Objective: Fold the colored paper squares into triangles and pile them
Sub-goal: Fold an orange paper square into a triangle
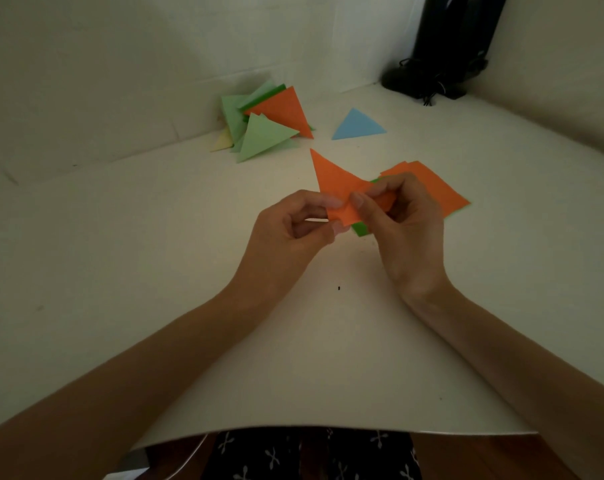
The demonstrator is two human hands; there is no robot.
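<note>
The left grip and right grip cover the fold of the orange paper, so can't tell how it lines up. Right grip also blocks much of the orange stack and the green sheet under it. Yellow triangle is mostly buried in the pile. Black thing far right gets cut off up top. Tiny dark speck on the surface, no clue.
</note>
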